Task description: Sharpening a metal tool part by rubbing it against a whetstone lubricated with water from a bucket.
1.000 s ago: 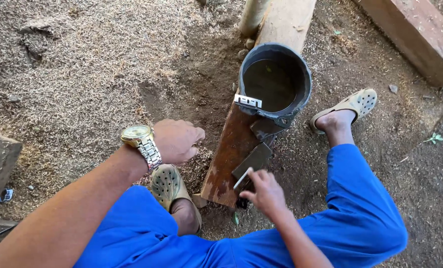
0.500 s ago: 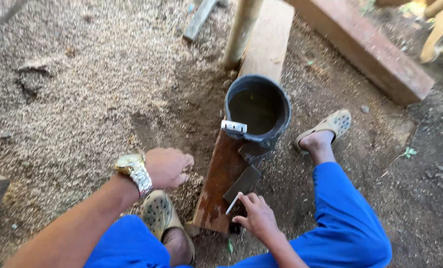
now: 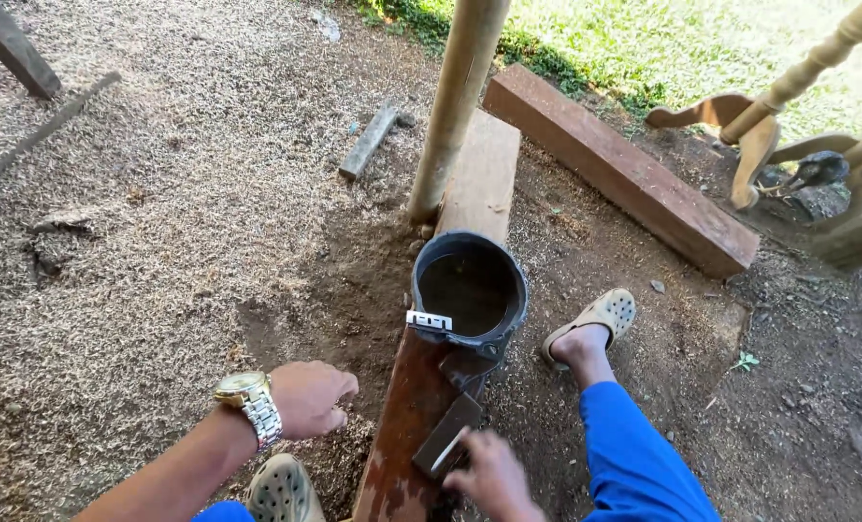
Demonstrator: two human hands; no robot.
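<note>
My right hand (image 3: 494,476) is at the bottom edge, gripping a small dark flat block (image 3: 447,437) that rests on a wet reddish plank (image 3: 402,425). A thin pale edge shows under my fingers. My left hand (image 3: 310,396), with a gold-coloured watch (image 3: 249,398) on its wrist, hovers as a loose fist over the sawdust to the left of the plank and holds nothing. A dark round bucket (image 3: 470,290) stands on the plank just beyond the block, dark inside.
My feet wear tan clogs (image 3: 600,317), (image 3: 281,488) on either side of the plank. An upright wooden post (image 3: 455,106) rises behind the bucket. A thick red-brown beam (image 3: 619,169) lies to the right, turned furniture legs (image 3: 789,92) farther right. Sawdust covers the ground.
The view has tilted up, showing grass and furniture legs. Both hands now sit lower in view. My right hand stays on the dark block on the plank.
</note>
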